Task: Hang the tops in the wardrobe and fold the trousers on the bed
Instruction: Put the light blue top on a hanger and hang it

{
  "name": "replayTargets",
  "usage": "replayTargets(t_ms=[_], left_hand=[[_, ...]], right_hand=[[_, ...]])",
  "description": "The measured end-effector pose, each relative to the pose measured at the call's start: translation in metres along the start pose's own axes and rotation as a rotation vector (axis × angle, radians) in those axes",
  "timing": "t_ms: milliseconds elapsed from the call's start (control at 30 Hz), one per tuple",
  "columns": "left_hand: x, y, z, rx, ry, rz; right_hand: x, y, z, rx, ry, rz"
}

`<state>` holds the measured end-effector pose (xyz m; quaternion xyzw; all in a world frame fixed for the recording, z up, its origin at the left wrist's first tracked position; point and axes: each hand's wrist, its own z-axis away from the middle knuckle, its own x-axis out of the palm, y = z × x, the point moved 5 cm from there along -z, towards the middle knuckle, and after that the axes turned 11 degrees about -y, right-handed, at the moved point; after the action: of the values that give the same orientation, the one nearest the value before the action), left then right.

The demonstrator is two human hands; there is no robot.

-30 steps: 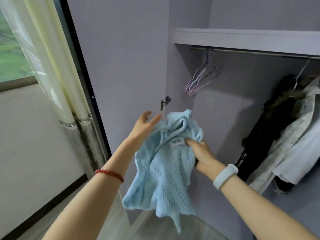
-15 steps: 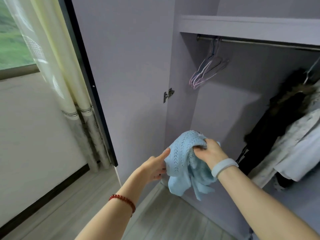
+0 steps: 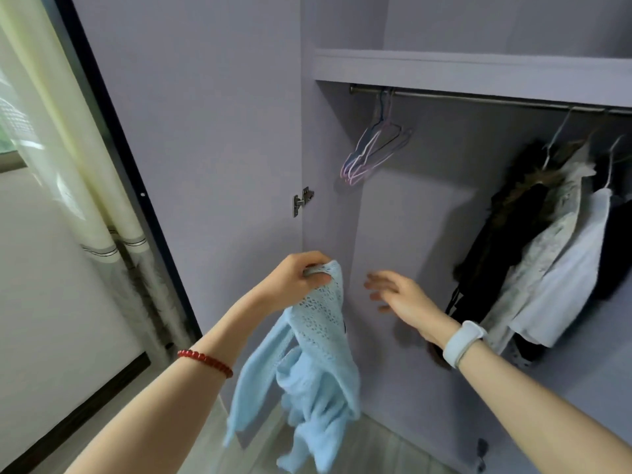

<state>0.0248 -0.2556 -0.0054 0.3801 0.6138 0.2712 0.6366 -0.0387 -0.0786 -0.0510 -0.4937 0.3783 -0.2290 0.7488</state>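
Fingers point(image 3: 316, 278) of the left hand point(image 3: 294, 280) clutch the blue top point(image 3: 318, 364); right hand point(image 3: 400, 299) spread, empty, beside it.

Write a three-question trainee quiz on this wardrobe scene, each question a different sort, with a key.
1. True or false: the right hand holds the light blue knit top.
2. Which grip has the top? A) left hand B) right hand C) both
3. Fill in: the empty wire hangers hang from the ______, left of the hung clothes.

Key: 1 false; 2 A; 3 rail
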Motion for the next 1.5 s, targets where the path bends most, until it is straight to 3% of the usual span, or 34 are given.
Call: replayTargets(t_ms=[100,167,233,333,467,533,600,700,767,833,900,1000,1067,1200,1267,1333,1400,1500], left_hand=[[-0.003,0.025,0.005,0.080,-0.102,-0.142],[-0.005,0.027,0.014,0.080,-0.109,-0.187],[-0.013,0.025,0.027,0.068,-0.013,-0.171],[-0.032,0.012,0.046,-0.039,0.133,-0.176],[-0.028,-0.029,0.066,-0.353,-0.012,-0.368],[-0.023,-0.053,0.075,-0.412,-0.052,-0.306],[-0.024,-0.068,0.083,-0.382,-0.014,-0.092],[-0.030,-0.064,0.085,-0.297,0.126,0.133],[-0.030,-0.046,0.077,-0.235,0.148,0.163],[-0.028,-0.022,0.061,-0.171,0.133,0.166],[-0.027,0.000,0.046,-0.099,0.132,0.145],[-0.026,0.020,0.034,-0.011,0.117,0.138],[-0.022,0.012,0.033,-0.054,0.069,0.085],[0.008,-0.046,0.041,-0.297,-0.172,-0.136],[0.010,-0.066,0.047,-0.345,-0.140,-0.095],[-0.003,-0.070,0.045,-0.307,-0.023,-0.134],[-0.016,-0.058,0.035,-0.227,0.057,-0.194],[-0.027,-0.023,0.011,-0.068,0.076,-0.202]], right_hand=[[0.026,-0.030,-0.001,-0.253,-0.261,-0.008],[0.045,-0.038,0.001,-0.263,-0.440,-0.054],[0.061,-0.041,0.003,-0.211,-0.521,0.014],[0.059,-0.052,0.000,-0.276,-0.333,0.103],[0.045,-0.082,0.000,-0.461,-0.123,0.072],[0.036,-0.087,-0.001,-0.487,-0.057,-0.022],[0.026,-0.083,0.000,-0.442,-0.021,-0.115],[0.021,-0.065,0.005,-0.277,-0.203,-0.014],[0.031,-0.050,0.010,-0.120,-0.467,0.173],[0.045,-0.043,0.016,-0.029,-0.609,0.271],[0.052,-0.046,0.014,-0.085,-0.548,0.263],[0.040,-0.065,0.013,-0.262,-0.277,0.162],[0.020,-0.078,0.016,-0.352,-0.115,0.046],[-0.001,-0.094,0.024,-0.438,0.029,-0.247],[-0.013,-0.087,0.024,-0.420,0.167,-0.395],[-0.023,-0.074,0.020,-0.350,0.260,-0.360],[-0.023,-0.061,0.013,-0.227,0.186,-0.133],[0.001,-0.045,-0.001,-0.107,-0.090,0.126]])
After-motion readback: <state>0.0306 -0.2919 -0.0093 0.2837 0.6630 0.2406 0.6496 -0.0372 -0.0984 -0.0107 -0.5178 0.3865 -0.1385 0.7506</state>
